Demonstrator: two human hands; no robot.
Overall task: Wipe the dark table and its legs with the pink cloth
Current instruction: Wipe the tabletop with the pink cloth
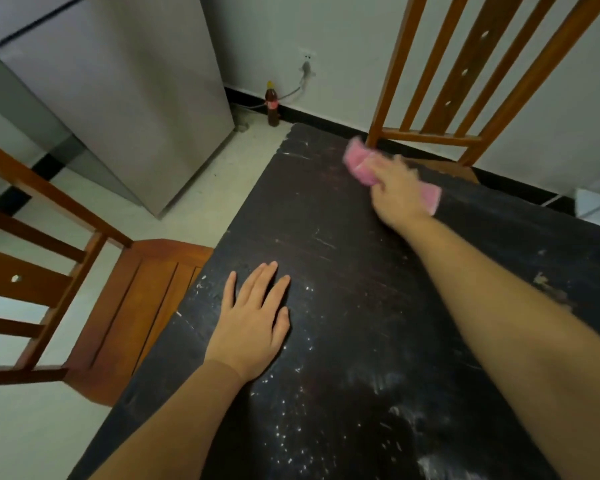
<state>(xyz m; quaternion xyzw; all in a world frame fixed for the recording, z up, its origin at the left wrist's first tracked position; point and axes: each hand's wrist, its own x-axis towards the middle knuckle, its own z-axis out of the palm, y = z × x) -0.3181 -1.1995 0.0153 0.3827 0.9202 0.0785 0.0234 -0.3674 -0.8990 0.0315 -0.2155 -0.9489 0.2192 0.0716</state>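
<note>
Here, the dark, scratched wooden table (343, 271) is seen filling the lower right of the frame, its top speckled with white dust that is thickest toward the bottom edge. A tall grey metal cabinet (118, 98) is found in the upper left, and two slatted brown wooden chairs are placed at the table: one chair (125, 306) at the left edge, the other (465, 81) at the upper right. The left hand (253, 317) is laid flat on the tabletop at lower centre, fingers straight and slightly spread, nothing being held. The right hand (392, 192), blurred by motion, is pressed down on the crumpled pink cloth (361, 161) in the upper right; the fingers appear curled over the cloth, though the blur leaves the exact hold uncertain. The cloth is stretched under the palm with its long axis running from upper left to lower right, an end showing on each side of the hand. The dusty area is judged to lie below the cloth, toward the viewer, so a pull back along the right arm would be called for. A small brown bottle (272, 103) is stood against the far wall.
</note>
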